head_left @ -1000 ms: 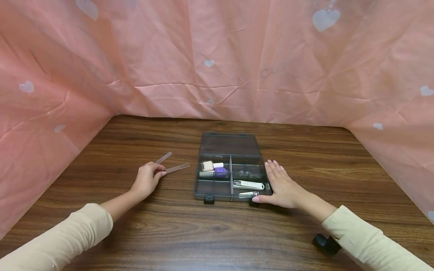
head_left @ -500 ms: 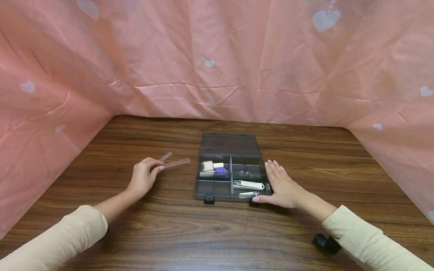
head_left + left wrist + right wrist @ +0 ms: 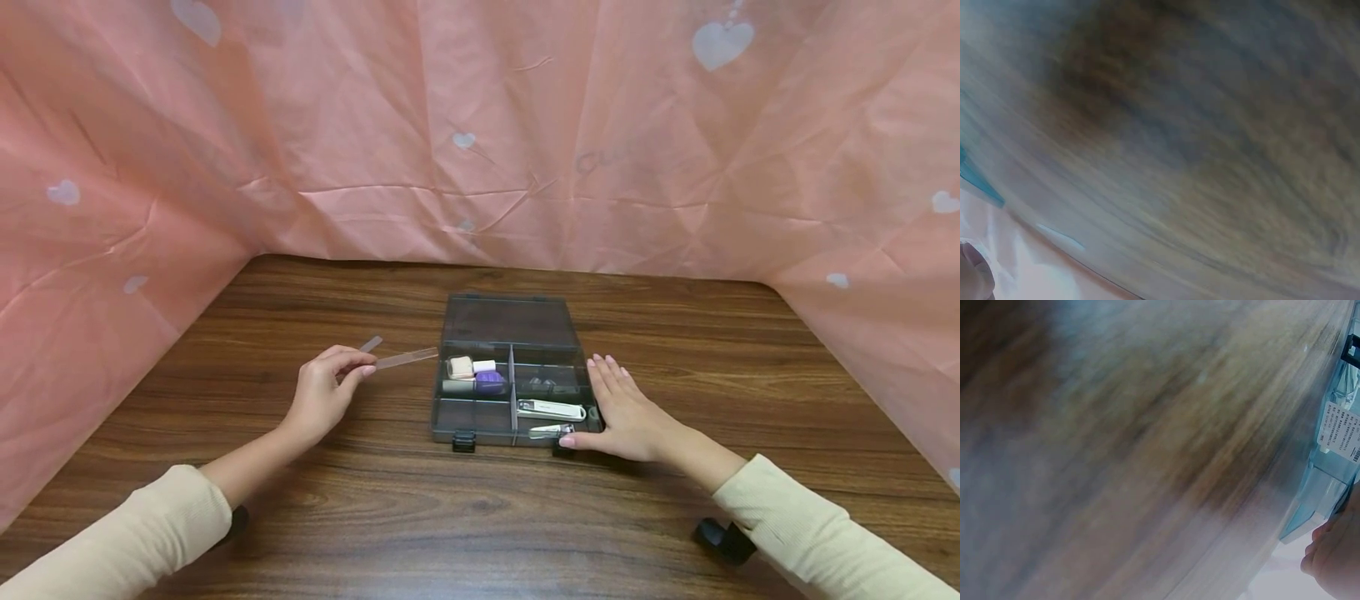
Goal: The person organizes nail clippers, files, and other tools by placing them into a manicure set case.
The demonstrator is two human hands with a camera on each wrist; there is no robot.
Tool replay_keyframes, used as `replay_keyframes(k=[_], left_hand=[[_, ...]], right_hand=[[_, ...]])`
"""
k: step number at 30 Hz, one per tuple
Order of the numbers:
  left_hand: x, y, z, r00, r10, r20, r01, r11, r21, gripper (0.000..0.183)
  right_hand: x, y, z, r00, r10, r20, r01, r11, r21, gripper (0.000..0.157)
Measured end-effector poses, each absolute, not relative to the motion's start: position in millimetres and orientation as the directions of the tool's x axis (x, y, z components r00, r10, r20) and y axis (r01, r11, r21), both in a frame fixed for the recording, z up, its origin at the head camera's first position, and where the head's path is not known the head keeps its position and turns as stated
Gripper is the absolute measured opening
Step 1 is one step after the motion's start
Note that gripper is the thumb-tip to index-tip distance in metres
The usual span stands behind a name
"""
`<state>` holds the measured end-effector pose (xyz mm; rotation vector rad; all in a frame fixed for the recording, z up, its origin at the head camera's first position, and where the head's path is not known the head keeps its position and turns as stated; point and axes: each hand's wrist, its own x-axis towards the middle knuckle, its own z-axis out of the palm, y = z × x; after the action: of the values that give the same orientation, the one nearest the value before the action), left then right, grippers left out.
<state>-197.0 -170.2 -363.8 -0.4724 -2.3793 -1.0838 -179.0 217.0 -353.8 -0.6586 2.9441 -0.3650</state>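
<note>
My left hand (image 3: 326,387) pinches one end of a thin pale nail file (image 3: 408,358) between thumb and fingers. Its free end points right, overlapping the left edge of the grey see-through case (image 3: 472,414) in the head view. A second pale strip (image 3: 372,342) lies on the table just behind this hand, partly hidden by it. My right hand (image 3: 626,417) rests with straight fingers along the case's right side, thumb at the front edge near a latch. Inside the case are a cream bottle (image 3: 460,367), a purple nail polish bottle (image 3: 490,382), and nail clippers (image 3: 551,410).
The case's lid (image 3: 510,321) lies folded back, away from me. Smaller clippers (image 3: 550,432) sit in the front right compartment. A pink curtain (image 3: 510,167) with pale hearts surrounds the wooden table (image 3: 450,517). Black wrist gear (image 3: 723,540) shows under the right sleeve.
My left hand has lifted the nail file off the table and moved it slightly right and away, toward the case. The second strip stays in place. My right hand has not moved.
</note>
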Motion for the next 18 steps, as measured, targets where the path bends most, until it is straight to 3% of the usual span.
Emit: replay_keyframes(k=[9,18], left_hand=[[-189.6,-158.7,-364.5,-0.792,0.160,0.590,0.560,0.577,0.595,0.008],[-186.4,-137.0,-363.0,-0.804,0.227,0.549,0.572,0.545,0.613,0.008]], right_hand=[[-179.6,216.8,-354.5,-0.898,-0.438,-0.037,-0.418,0.876,-0.240,0.115],[-179.7,217.1,-353.3,-0.898,-0.437,-0.037,-0.417,0.877,-0.240,0.115]])
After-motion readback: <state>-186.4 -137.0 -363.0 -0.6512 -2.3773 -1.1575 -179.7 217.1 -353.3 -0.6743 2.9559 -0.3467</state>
